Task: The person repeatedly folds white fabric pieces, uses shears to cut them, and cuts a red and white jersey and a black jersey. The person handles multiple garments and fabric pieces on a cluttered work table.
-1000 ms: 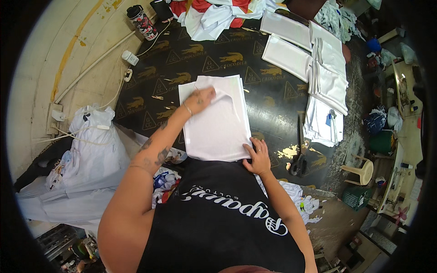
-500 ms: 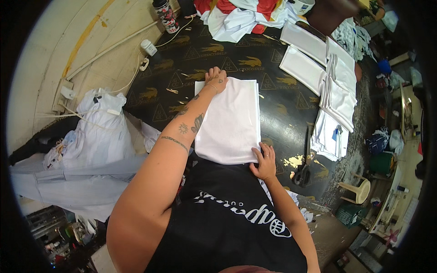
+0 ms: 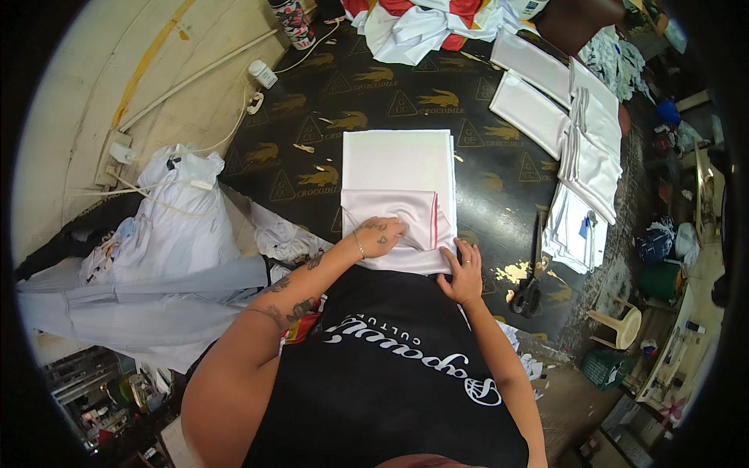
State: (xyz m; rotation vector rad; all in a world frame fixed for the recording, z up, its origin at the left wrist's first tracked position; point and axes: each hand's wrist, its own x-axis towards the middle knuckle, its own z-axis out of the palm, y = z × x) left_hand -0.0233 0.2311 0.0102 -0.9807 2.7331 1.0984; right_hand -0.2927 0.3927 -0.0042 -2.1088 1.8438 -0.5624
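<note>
White folded garment (image 3: 398,168): flat on the dark patterned surface (image 3: 328,117), near edge folded back. Left hand (image 3: 380,235) pinches that fold; right hand (image 3: 466,274) presses spread on the garment's near corner. Stacked white pieces (image 3: 589,140) well right of the garment; scissors (image 3: 530,288) beside its near-right corner.

The near edge of the folded white cloth (image 3: 398,168) is hidden behind the person's black shirt (image 3: 390,382). Beyond the cloth, the red-and-white fabric heap (image 3: 425,19) and patterned can (image 3: 290,15) are cut off by the rim.
</note>
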